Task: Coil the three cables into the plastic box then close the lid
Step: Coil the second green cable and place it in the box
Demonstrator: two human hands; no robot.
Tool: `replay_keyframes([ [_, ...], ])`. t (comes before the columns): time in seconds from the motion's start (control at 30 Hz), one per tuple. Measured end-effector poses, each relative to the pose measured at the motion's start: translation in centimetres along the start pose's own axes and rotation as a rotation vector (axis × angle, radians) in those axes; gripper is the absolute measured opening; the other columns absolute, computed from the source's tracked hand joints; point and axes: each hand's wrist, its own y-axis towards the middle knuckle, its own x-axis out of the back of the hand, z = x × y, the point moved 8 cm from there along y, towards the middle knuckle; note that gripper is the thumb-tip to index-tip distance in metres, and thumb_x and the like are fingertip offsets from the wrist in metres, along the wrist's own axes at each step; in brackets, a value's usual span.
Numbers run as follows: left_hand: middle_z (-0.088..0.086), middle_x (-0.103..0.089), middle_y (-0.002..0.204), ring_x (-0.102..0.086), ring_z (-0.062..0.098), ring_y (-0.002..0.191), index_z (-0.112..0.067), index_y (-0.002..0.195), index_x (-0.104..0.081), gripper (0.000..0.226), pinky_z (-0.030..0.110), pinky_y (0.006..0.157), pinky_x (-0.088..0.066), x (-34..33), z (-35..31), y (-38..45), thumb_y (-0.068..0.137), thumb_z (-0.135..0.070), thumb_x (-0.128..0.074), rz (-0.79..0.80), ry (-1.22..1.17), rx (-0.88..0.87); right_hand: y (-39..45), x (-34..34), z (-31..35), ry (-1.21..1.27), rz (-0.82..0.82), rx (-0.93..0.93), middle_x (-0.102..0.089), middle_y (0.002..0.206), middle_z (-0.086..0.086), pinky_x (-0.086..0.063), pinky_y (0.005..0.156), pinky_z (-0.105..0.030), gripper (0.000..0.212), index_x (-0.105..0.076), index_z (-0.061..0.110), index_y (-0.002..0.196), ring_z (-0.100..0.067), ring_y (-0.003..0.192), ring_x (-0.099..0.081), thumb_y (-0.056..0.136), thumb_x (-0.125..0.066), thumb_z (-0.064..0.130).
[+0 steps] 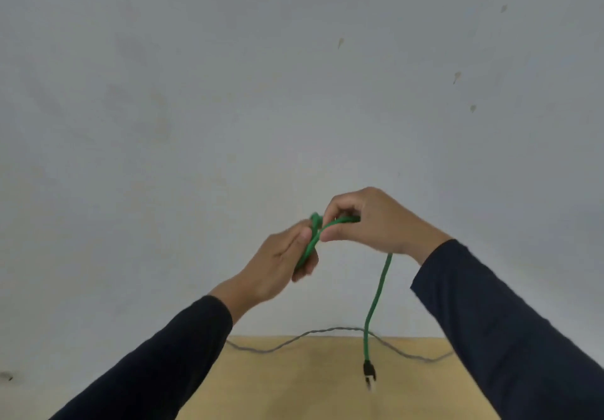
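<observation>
From the head view we see our left hand (281, 257) closed in a grip around a small bundle of the green cable (379, 292), and our right hand (366, 220), touching it, pinches the same cable just beside that bundle. Below the right grip the cable hangs down, its black plug (369, 370) over the tan counter (294, 387). A grey cable (327, 330) lies along the counter's far edge below both hands, against the wall (228, 92).

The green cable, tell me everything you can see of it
The green cable is round and smooth-jacketed, plastic by the look. Both hands hold it up before a pale wall: the left hand grips gathered loops, the right hand pinches the strand beside them. A free length hangs below the right hand, gently bent, ending in a dark plug over the tan table; whether it touches is unclear.
</observation>
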Motion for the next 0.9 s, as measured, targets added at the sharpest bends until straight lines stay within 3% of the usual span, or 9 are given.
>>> replay_keyframes([
  [0.07, -0.008, -0.044, 0.050, -0.033, 0.008, 0.044, -0.012, 0.114, -0.059, 0.050, 0.019, 0.046, -0.031, -1.3, 0.3, -0.7, 0.097, -0.040, -0.022, 0.040, -0.188, 0.048, 0.0, 1.4, -0.8, 0.088, -0.006, 0.007, -0.071, 0.075, -0.002, -0.052, 0.073, -0.029, 0.004, -0.071, 0.015, 0.076, -0.017, 0.073, -0.065, 0.076, -0.073, 0.018],
  [0.13, -0.010, -0.034, 0.049, -0.025, 0.008, 0.045, -0.014, 0.115, -0.063, 0.057, 0.018, 0.046, -0.024, -1.7, 0.0, -0.5, 0.097, -0.045, -0.017, 0.053, -0.380, 0.055, 0.1, 2.5, -1.7, 0.161, -0.085, 0.016, -0.068, 0.067, 0.010, -0.048, 0.064, -0.015, 0.003, -0.071, 0.014, 0.078, -0.002, 0.063, -0.060, 0.080, -0.069, 0.015],
  [0.2, -0.011, -0.028, 0.050, -0.020, 0.006, 0.044, -0.017, 0.111, -0.066, 0.060, 0.019, 0.045, -0.019, -1.4, -1.2, 0.3, 0.094, -0.048, -0.017, 0.046, -0.554, 0.028, 0.2, 3.1, -3.2, 0.272, -0.200, -0.005, -0.058, 0.054, 0.015, -0.037, 0.049, -0.009, 0.010, -0.071, 0.016, 0.083, 0.000, 0.049, -0.048, 0.084, -0.063, 0.022],
  [0.33, -0.011, -0.030, 0.049, -0.023, 0.004, 0.042, -0.015, 0.112, -0.060, 0.058, 0.016, 0.046, -0.021, 1.5, -4.0, 2.7, 0.095, -0.048, -0.015, -0.157, -0.839, -0.051, 0.3, 0.9, -6.4, 0.389, -0.365, -0.100, -0.039, 0.050, 0.013, -0.028, 0.043, -0.014, 0.021, -0.068, 0.031, 0.103, -0.003, 0.043, -0.031, 0.093, -0.050, 0.025],
  [0.47, -0.009, -0.039, 0.059, -0.032, 0.006, 0.047, -0.015, 0.119, -0.049, 0.042, 0.017, 0.054, -0.032, 5.9, -4.2, 4.9, 0.100, -0.041, -0.022, -0.411, -0.884, -0.086, 0.0, -5.2, -5.9, 0.086, -0.187, -0.130, -0.045, 0.055, 0.013, -0.032, 0.046, -0.017, 0.032, -0.054, 0.028, 0.127, -0.012, 0.049, -0.039, 0.097, -0.041, 0.029],
  [0.6, -0.009, -0.047, 0.066, -0.040, 0.006, 0.050, -0.020, 0.131, -0.042, 0.035, 0.021, 0.059, -0.033, 7.7, -0.9, 5.2, 0.101, -0.031, -0.029, -0.589, -0.599, 0.065, -1.0, -9.5, -2.4, -0.075, 0.070, -0.052, -0.051, 0.062, 0.004, -0.036, 0.049, -0.017, 0.033, -0.049, 0.021, 0.128, -0.011, 0.047, -0.041, 0.097, -0.041, 0.030],
  [0.73, -0.004, -0.054, 0.075, -0.048, 0.007, 0.057, -0.029, 0.120, -0.046, 0.024, 0.018, 0.057, -0.042, 5.3, 0.8, 3.4, 0.100, -0.027, -0.033, -0.388, -0.133, 0.116, -0.7, -6.8, 1.2, -0.258, 0.030, 0.123, -0.068, 0.081, -0.008, -0.046, 0.066, -0.034, 0.021, -0.065, 0.011, 0.098, -0.021, 0.068, -0.057, 0.092, -0.052, 0.026],
  [0.83, 0.001, -0.053, 0.065, -0.045, 0.014, 0.053, -0.020, 0.088, -0.061, 0.031, 0.028, 0.054, -0.038, 1.9, 2.0, 0.9, 0.100, -0.021, -0.032, -0.125, -0.132, 0.155, -0.5, -1.9, 1.1, -0.189, -0.127, 0.102, -0.068, 0.082, 0.000, -0.046, 0.068, -0.026, 0.011, -0.071, 0.017, 0.088, -0.013, 0.072, -0.059, 0.083, -0.066, 0.025],
  [0.9, -0.001, -0.043, 0.052, -0.031, 0.013, 0.044, -0.016, 0.087, -0.067, 0.040, 0.026, 0.048, -0.028, 0.1, 1.7, -0.2, 0.097, -0.021, -0.028, -0.017, -0.248, 0.164, -0.7, 0.1, -0.1, 0.006, -0.182, 0.031, -0.063, 0.087, 0.005, -0.042, 0.068, -0.017, 0.009, -0.070, 0.025, 0.088, -0.009, 0.076, -0.060, 0.079, -0.070, 0.025],
])
